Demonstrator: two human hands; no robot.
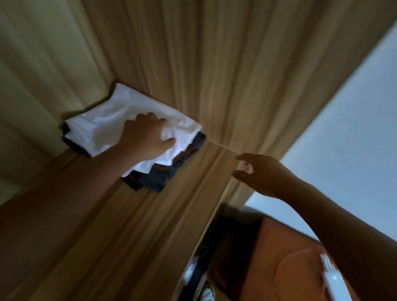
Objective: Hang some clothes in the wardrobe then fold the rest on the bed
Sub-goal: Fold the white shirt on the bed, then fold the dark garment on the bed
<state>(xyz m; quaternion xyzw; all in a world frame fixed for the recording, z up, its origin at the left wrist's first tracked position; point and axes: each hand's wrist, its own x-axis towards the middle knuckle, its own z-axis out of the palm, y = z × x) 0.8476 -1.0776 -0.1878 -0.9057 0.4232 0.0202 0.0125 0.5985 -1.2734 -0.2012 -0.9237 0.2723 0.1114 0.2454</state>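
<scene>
While my left hand [147,140] clutches the white folded cloth [101,123] atop the dark stack of clothes [158,178], my right hand [258,175] hovers half-open and empty to its right.

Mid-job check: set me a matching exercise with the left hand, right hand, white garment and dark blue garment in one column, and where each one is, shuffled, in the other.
Things:
1. left hand
2. right hand
3. white garment
4. dark blue garment

Places:
A. lying beneath the white garment, edge poking out
B. in the air off to the side, holding nothing
C. topmost layer, under a hand
D. on the white cloth, fingers curled into it

Pairs: 1-D, 2-B, 3-C, 4-A
</scene>
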